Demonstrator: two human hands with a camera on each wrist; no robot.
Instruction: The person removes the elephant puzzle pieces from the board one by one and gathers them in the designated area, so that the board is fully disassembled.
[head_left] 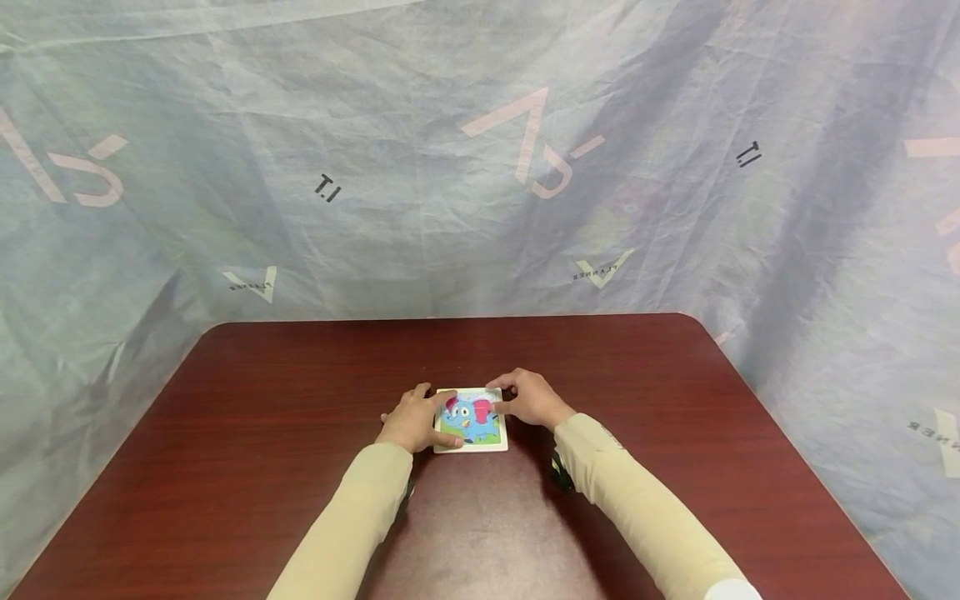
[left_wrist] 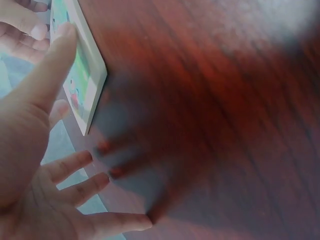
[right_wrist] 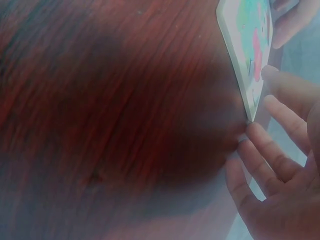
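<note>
A small square picture puzzle (head_left: 470, 432) with a pale frame lies flat on the table; it shows a blue elephant with a pink ear on green. At its left side is my left hand (head_left: 411, 422), thumb stretched over the lower part of the picture. In the left wrist view, that hand's other fingers (left_wrist: 87, 190) spread beside the puzzle with tips at the tabletop. My right hand (head_left: 534, 400) touches the puzzle's right side, its thumb on the picture and index finger at the far edge. Its remaining fingers (right_wrist: 262, 165) lie loosely bent next to the corner in the right wrist view.
The dark red wooden table (head_left: 300, 367) has rounded far corners. A grey cloth (head_left: 420, 208) with printed letters hangs behind it and along both sides. Both forearms, in pale sleeves (head_left: 345, 517), reach across the near part of the table.
</note>
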